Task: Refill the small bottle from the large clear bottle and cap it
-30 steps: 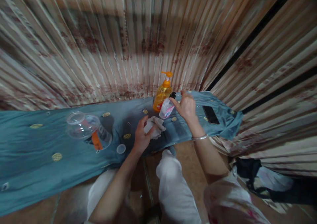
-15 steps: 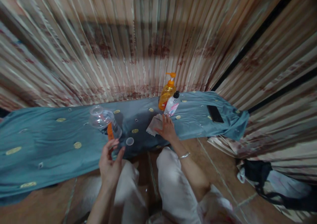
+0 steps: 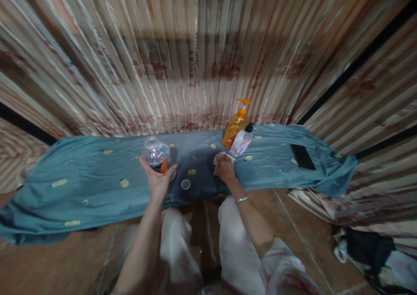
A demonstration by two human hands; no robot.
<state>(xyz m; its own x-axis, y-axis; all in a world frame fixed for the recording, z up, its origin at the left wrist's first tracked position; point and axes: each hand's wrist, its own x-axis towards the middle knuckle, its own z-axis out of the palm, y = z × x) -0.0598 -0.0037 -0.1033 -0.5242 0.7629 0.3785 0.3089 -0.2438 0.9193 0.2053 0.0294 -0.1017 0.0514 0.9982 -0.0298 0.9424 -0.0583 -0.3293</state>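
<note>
My left hand (image 3: 158, 177) is wrapped round the near side of a clear plastic jar (image 3: 155, 149) with an orange and dark label, thumb on its right and fingers on its left. To the right of the jar, a small round clear lid (image 3: 185, 184) lies flat on the cloth. My right hand (image 3: 226, 169) has its fingers closed on a crumpled whitish wipe (image 3: 217, 157), pressed against the bench. Just behind that hand stand a white and pink bottle with a black cap (image 3: 241, 142) and an amber pump bottle (image 3: 235, 130) with an orange top.
A blue-green patterned cloth (image 3: 104, 173) covers the long, low bench. A black phone (image 3: 302, 157) lies toward its right end. Pleated curtains (image 3: 182, 69) hang right behind the bench. Dark and pale fabric (image 3: 368, 247) is heaped on the tiled floor at right.
My left hand has moved forward and closed round the jar. My right hand has bunched its fingers on the wipe, which was lying flatter under it. The view has swung left.
</note>
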